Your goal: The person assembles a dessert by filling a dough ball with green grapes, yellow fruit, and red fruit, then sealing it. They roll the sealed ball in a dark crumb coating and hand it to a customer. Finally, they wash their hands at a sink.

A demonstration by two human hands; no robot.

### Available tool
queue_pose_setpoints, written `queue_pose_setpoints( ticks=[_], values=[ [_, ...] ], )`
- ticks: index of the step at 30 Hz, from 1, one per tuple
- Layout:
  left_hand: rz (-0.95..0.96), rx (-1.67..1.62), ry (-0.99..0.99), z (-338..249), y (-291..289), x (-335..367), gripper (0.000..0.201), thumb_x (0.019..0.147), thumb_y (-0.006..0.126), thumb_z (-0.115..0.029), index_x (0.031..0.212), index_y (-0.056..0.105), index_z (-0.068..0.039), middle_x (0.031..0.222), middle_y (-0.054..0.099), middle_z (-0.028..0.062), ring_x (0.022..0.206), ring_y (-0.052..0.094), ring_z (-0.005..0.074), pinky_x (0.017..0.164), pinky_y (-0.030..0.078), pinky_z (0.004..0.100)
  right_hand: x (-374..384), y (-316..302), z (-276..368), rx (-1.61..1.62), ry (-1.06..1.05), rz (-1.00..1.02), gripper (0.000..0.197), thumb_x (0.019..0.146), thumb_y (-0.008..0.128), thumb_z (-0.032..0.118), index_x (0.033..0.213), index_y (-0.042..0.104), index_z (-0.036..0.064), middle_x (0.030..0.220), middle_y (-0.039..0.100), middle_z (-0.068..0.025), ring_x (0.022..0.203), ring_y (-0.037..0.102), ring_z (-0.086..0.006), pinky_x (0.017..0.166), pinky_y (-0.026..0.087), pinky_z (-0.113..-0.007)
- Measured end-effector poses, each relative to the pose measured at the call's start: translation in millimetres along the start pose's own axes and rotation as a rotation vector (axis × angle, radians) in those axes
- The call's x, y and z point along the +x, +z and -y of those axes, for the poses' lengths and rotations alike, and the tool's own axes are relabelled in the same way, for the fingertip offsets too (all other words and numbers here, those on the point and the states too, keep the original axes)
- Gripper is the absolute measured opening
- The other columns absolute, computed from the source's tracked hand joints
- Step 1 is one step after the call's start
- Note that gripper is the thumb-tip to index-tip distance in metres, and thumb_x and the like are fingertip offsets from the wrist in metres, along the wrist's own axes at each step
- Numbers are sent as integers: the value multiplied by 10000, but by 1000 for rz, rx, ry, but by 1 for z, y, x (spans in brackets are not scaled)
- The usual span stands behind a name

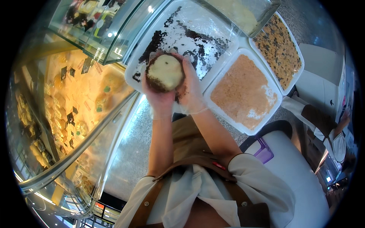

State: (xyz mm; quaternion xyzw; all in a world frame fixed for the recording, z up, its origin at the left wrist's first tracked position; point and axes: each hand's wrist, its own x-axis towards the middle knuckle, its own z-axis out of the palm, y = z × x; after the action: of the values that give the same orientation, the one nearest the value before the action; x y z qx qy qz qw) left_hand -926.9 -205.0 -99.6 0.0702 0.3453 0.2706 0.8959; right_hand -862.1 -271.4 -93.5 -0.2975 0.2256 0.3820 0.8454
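Note:
A small round cake (165, 71) with a pale cream top and dark crumbs around its side is cupped between my two hands. My left hand (156, 99) wraps its left and near side, while my right hand (190, 89) curves around the right side. Both wear thin clear plastic gloves with dark crumbs stuck on them. The cake is held over the near part of a white tray (207, 17), where dark crumbs (155, 42) lie scattered in patches. My fingers hide the cake's underside.
Right of the tray stand a white tub of light brown crumbs (239, 89) and another of brown crumbs with dark flecks (276, 49). A metal pan (262, 28) of pale cream overlaps them. Glass display cases (80, 110) line the left. Another person (323, 121) stands at the right.

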Motion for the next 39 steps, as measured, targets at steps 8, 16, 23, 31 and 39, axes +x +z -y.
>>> queue_pose_setpoints(
  ticks=[8,16,23,31,39],
  values=[
    [11,-3,-216,-3,-4,4,543,1038,433,-428,1461,525,-100,1441,584,130,1324,560,323,1122,454,497,-6,3,39,-475,-32,112,399,1108,433,324,1221,691,41,1219,712,-107,1137,664,-239,1003,535,-391],
    [-157,-45,-186,-19,-18,-9,537,1009,472,-434,1404,569,-83,1416,598,136,1306,566,338,1087,469,537,37,-51,31,-1649,-879,142,449,919,687,170,1350,616,66,1430,579,-135,1342,519,-337,1173,343,-436],
    [-277,160,-90,-28,-24,-15,600,985,486,-509,1419,547,-99,1417,588,137,1309,558,354,1060,480,583,75,-55,13,-2051,-1017,534,478,825,692,133,1297,617,111,1318,594,-84,1159,579,-289,988,479,-434],
    [72,43,49,-9,-49,1,523,1010,478,-395,1430,537,-89,1436,576,132,1320,547,336,1117,433,563,27,-35,7,-631,-175,10,220,1049,589,234,1218,593,94,1199,640,-45,1050,592,-186,898,509,-357],
    [164,-110,-38,-5,23,-16,617,1010,498,-447,1503,472,-75,1484,537,123,1364,507,315,1163,399,493,-17,6,17,15,72,13,402,1090,499,410,1292,592,75,1238,637,-68,1152,608,-192,1026,490,-349]
  ],
)
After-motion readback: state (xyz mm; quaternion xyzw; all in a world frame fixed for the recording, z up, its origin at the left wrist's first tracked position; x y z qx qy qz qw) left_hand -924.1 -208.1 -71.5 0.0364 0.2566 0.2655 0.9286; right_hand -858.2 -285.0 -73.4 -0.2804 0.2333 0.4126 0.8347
